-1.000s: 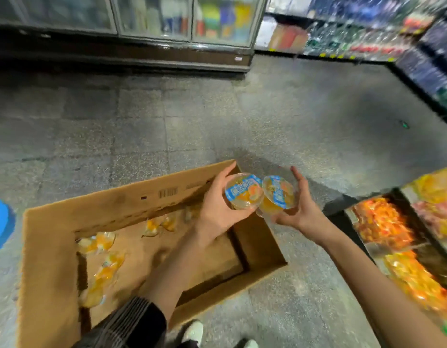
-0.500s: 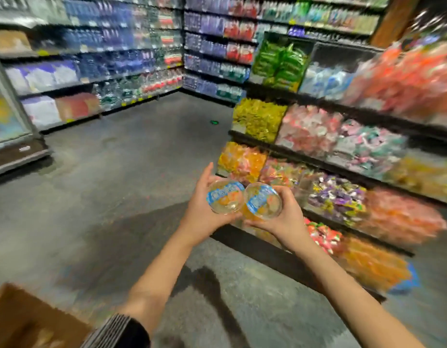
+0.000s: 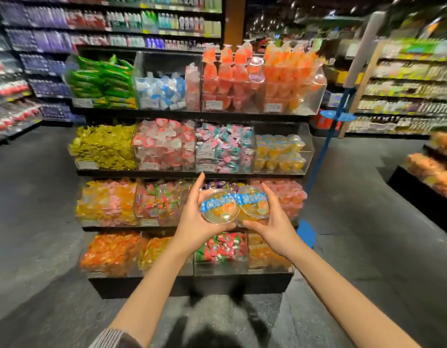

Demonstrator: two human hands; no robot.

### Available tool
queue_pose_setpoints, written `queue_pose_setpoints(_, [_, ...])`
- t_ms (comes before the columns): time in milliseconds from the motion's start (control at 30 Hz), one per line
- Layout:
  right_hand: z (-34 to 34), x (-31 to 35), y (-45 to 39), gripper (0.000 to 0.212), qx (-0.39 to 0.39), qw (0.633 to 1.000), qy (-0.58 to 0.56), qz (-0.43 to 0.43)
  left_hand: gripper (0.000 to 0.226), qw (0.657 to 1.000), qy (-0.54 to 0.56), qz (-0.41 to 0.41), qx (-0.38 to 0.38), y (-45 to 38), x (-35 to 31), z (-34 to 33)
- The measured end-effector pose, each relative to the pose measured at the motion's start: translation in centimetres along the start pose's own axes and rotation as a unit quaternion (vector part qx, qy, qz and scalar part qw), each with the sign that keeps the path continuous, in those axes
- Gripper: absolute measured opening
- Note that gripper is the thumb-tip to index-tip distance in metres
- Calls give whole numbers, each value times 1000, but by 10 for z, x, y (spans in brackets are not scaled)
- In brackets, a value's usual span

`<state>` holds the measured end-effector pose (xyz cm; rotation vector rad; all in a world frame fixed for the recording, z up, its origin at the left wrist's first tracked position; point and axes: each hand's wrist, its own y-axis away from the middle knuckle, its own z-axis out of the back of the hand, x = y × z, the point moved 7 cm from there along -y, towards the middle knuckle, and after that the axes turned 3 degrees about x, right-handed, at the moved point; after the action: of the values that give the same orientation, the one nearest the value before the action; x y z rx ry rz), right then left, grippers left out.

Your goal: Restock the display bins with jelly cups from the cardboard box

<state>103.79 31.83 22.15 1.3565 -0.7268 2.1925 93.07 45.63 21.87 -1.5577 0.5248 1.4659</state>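
Observation:
My left hand (image 3: 194, 222) grips a clear jelly cup (image 3: 218, 207) with a blue-banded lid and orange fruit inside. My right hand (image 3: 275, 222) grips a second jelly cup (image 3: 253, 203) of the same kind; the two cups touch side by side at chest height. Both are held in front of a tiered display of clear bins. A bin (image 3: 280, 151) on the second tier at the right holds similar yellow jelly cups and has room at its top. The cardboard box is out of view.
The display rack (image 3: 192, 285) has several tiers of bins filled with coloured sweets. Shelves of bottles (image 3: 66, 33) line the back left wall. A blue pole stand (image 3: 325, 136) is at the rack's right. A low dark table with orange goods (image 3: 428, 177) is at right.
The view swung from the cardboard box on the floor round to face the display rack. Both hands kept hold of their cups and now are in front of the bins.

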Motion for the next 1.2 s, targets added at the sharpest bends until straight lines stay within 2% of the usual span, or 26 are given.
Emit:
queue_pose_setpoints(167, [61, -51, -49, 83, -59, 997, -13, -43, 120, 998, 15, 4, 53, -77, 24, -51])
queue_pose_setpoints(267, [91, -73, -85, 90, -74, 997, 19, -30, 121, 997, 25, 0, 75, -126, 43, -75])
queue_pose_setpoints(400, [127, -104, -142, 86, -74, 993, 78, -53, 120, 995, 42, -8, 86, -194, 68, -105])
queue_pose_setpoints(533, [163, -125, -204, 89, -71, 986, 129, -78, 122, 991, 86, 21, 102, -262, 96, -126])
queue_pose_setpoints(633, [189, -138, -246, 87, -72, 985, 134, -85, 129, 990, 88, 37, 105, -313, 111, -138])
queue_pose_setpoints(733, [218, -158, -281, 83, -78, 984, 125, -100, 126, 986, 108, 61, 115, -355, 128, -155])
queue_pose_setpoints(833, [251, -186, -318, 86, -89, 982, 117, -119, 131, 991, 70, 58, 98, -395, 142, -169])
queue_pose_setpoints(967, [296, -219, -372, 89, -98, 982, 114, -118, 125, 996, 49, 59, 50, -449, 156, -189])
queue_pose_setpoints(1100, [329, -249, -424, 91, -58, 985, 128, -97, 109, 996, 53, 72, -3, -496, 174, -217])
queue_pose_setpoints(1200, [336, -269, -454, 81, -31, 984, 148, -89, 111, 997, 30, 77, -8, -518, 190, -226])
